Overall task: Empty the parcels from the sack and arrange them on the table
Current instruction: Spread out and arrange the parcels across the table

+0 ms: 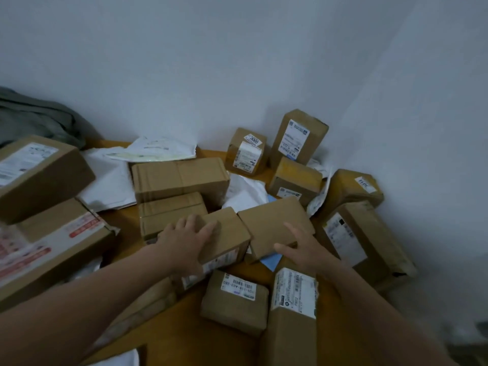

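So the surface (184, 331) is pretty much buried in cardboard parcels (235, 299), most of them crowded toward its far right corner against the white wall (237, 62). The left hand (188, 235) lies flat on top of a small brown box (229, 233) around the middle of the surface. Its fingers are straight and a bit spread, not wrapped round anything. The right hand (301, 249) is on the near right corner of a flat brown box (274, 220) that sits tilted over a blue sheet (272, 260). Fingers are stretched wide with the thumb along the box's near edge, and there's no real grip that I can see. Those two boxes sit right up against each other.

A tall box (298, 138) stands upright in the far right corner. At the left edge, a big red-printed box (52, 244) has another box (39, 175) on top. White mailer bags (111, 178) lie flat near the far edge. There's a crumpled grey-green cloth (34, 114) at the far left corner, and I can't tell if it's the sack.
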